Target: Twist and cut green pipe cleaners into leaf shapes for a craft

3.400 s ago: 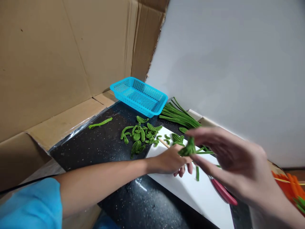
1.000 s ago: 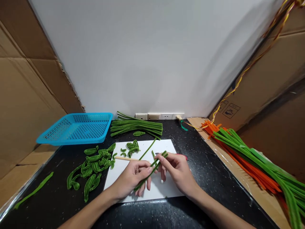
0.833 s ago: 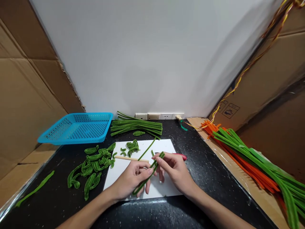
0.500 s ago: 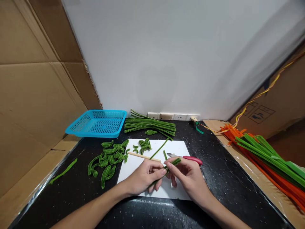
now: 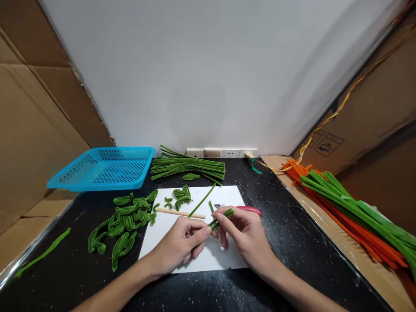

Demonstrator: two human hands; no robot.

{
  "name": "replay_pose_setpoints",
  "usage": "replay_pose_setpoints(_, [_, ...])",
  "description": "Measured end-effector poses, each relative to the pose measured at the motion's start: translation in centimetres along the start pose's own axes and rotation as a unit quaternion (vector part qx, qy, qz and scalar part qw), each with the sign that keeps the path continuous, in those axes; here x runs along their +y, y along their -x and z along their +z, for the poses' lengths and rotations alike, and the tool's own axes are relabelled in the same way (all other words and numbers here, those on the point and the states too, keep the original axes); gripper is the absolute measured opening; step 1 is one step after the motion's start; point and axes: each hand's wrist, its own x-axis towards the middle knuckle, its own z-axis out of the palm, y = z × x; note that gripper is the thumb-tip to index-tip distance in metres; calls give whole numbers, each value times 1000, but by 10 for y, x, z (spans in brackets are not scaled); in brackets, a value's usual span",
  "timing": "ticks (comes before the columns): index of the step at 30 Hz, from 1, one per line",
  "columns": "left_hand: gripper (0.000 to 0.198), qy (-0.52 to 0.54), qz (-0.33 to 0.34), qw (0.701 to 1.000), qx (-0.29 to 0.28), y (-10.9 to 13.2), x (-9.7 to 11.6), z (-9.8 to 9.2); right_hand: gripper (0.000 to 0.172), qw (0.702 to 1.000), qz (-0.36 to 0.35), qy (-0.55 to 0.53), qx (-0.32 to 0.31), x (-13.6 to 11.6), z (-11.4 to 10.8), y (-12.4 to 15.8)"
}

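Over the white sheet (image 5: 156,251), my left hand (image 5: 185,240) pinches the lower end of a short green fuzzy piece (image 5: 228,213). My right hand (image 5: 242,232) grips the same piece farther up, thumb against its upper part. A wooden stick (image 5: 180,212) and a long green stem (image 5: 203,200) lie on the sheet just beyond my hands. Pliers with a red handle (image 5: 250,210) are partly hidden behind my right hand. Small green leaf shapes (image 5: 182,195) rest at the sheet's back left, and a pile of more (image 5: 128,221) sits left of the sheet.
A blue perforated basket (image 5: 97,187) stands at the back left. Near the wall lies a bundle of green stems (image 5: 188,167), with a single leaf shape (image 5: 191,177) before it. Orange strips (image 5: 364,238) and green strips (image 5: 351,201) are at the right. One green strip (image 5: 45,252) lies far left.
The whole view has shifted, so the table's things appear farther left. Both hands still hold the green piece, and less of it shows below my left fingers.
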Motion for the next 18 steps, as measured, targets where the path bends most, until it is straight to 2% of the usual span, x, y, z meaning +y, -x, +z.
replay_pose_setpoints(6, [48, -22, 0, 1000, 3, 0, 1, -1, 24, 1000, -17, 15, 9, 0, -1, 2])
replay_pose_setpoints(12, [44, 15, -6, 1000, 6, 0, 0, 0, 29, 998, -40, 22, 42, -3, -1, 1])
replay_pose_setpoints(18, [44, 20, 2, 1000, 1, -1, -4, 0, 28, 999, -29, 17, 30, -3, -1, 1])
